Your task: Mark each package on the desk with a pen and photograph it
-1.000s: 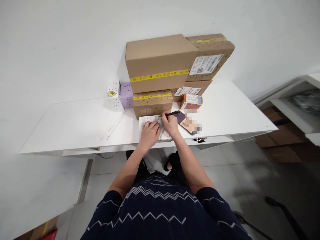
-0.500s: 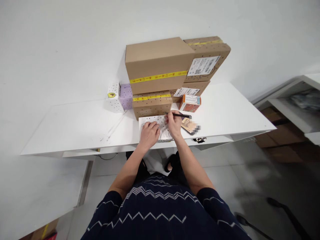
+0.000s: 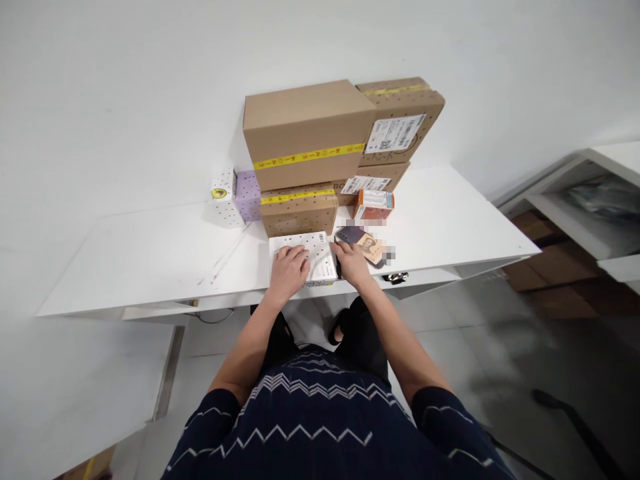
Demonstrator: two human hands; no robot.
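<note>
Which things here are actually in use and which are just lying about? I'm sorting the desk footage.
In use:
left hand flat on the white dotted box
right hand at that box's right edge

Lying about:
stacked cardboard boxes
orange carton
phone
purple-and-white box

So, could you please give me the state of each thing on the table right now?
white dotted box: flat at the table's front edge, left hand resting on top.
pen: by the box's right side, under the right hand; grip unclear.
large carton: taped shut, stacked on a smaller carton.
labelled carton: taped shut.
orange box: closed.
purple box: closed, upright.
</note>
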